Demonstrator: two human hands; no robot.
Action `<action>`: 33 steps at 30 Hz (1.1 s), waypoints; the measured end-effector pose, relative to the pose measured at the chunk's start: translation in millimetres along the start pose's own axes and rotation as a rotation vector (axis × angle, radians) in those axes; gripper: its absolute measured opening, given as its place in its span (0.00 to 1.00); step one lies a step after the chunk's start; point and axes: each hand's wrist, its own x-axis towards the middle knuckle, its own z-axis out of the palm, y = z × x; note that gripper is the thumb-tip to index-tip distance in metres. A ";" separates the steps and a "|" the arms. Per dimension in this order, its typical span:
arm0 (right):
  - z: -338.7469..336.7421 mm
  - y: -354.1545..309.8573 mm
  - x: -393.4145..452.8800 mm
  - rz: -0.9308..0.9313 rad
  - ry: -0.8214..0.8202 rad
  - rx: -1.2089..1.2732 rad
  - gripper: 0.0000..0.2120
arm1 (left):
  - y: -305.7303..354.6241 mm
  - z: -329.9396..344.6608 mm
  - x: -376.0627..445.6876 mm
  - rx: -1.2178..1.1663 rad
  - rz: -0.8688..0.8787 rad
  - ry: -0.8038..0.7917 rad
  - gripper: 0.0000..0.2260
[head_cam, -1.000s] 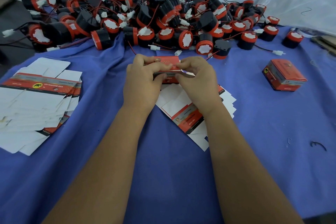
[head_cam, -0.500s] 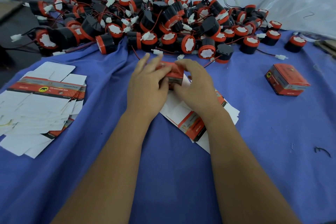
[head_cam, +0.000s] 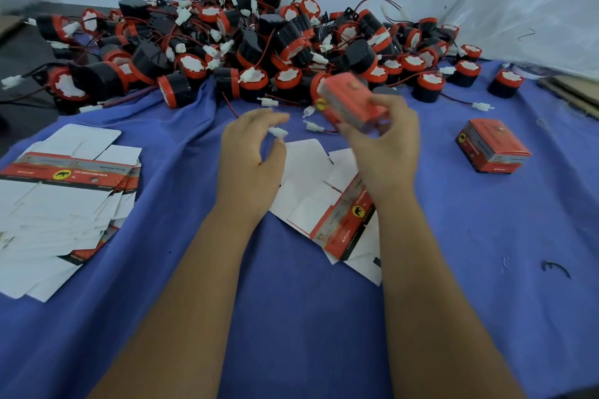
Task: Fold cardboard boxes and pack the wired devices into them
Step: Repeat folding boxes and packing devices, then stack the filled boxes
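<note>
- Red cardboard box [head_cam: 351, 100] folded shut, clamped in right hand [head_cam: 385, 146] grip.
- Left hand [head_cam: 251, 152] grip apart, empty.
- One packed box [head_cam: 492, 146] right of grip.
- Beyond grip: wired devices [head_cam: 246, 42] heaped, unpacked.
- Flat blanks [head_cam: 61, 191] left, unfolded.

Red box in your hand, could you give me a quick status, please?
Right hand grips the red box, raised above the cloth. Left hand open, holding nothing. Nothing in the way.

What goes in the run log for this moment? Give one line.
phase: box folded, held up | right hand: grips red box | left hand: open, holds nothing | finished box: on blue cloth at right
</note>
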 end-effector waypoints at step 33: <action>13.4 -6.6 -17.3 0.035 -0.462 -0.387 0.10 | -3.5 5.5 -2.5 0.579 -0.218 -0.206 0.26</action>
